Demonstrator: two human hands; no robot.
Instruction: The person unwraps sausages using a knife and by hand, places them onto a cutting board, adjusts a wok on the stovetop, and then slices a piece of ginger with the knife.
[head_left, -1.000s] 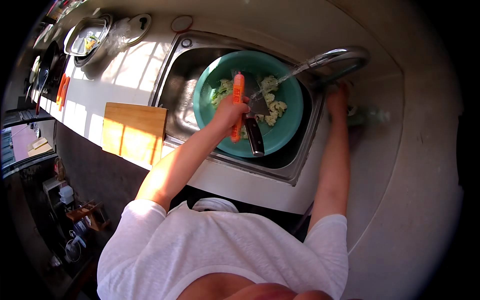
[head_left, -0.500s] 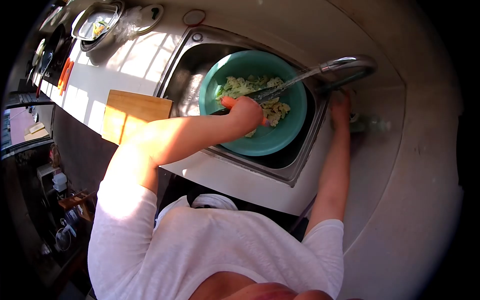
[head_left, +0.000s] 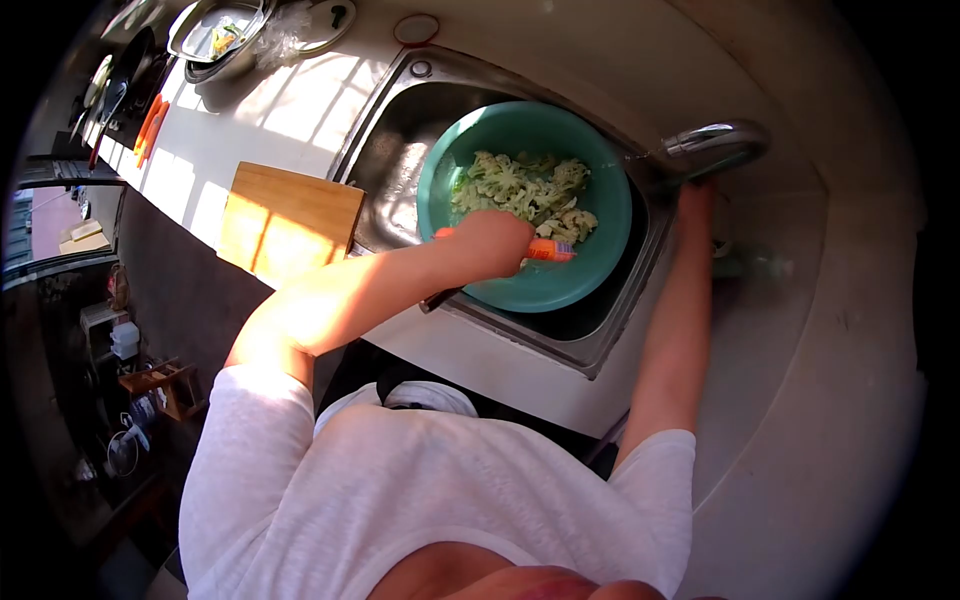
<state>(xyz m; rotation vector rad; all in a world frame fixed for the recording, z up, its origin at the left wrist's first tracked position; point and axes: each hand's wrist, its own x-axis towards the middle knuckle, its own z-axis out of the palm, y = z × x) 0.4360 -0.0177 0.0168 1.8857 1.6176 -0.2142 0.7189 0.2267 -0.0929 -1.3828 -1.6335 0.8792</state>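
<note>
My left hand [head_left: 497, 243] is closed over the near side of a green basin [head_left: 608, 185] in the sink. It grips a sausage in an orange wrapper [head_left: 552, 251], whose ends stick out on both sides. A dark knife handle [head_left: 440, 299] shows below the same hand; its blade is hidden. Cut pale green and cream pieces, apparently cauliflower [head_left: 530, 185], lie in the basin. My right hand [head_left: 697, 200] reaches to the base of the chrome tap [head_left: 715, 138], its fingers hidden there. Little or no running water shows at the spout.
The steel sink [head_left: 590, 358] is set into a white counter. A wooden cutting board [head_left: 290, 220] lies left of it. Farther left are more orange-wrapped sticks [head_left: 152, 128], a pot [head_left: 225, 68] with a tray on top, and a clear plastic bag [head_left: 285, 35]. A wall curves behind the tap.
The water stream from the tap has stopped. My left hand has moved lower over the basin and turned, so the knife blade no longer shows. The view has shifted slightly.
</note>
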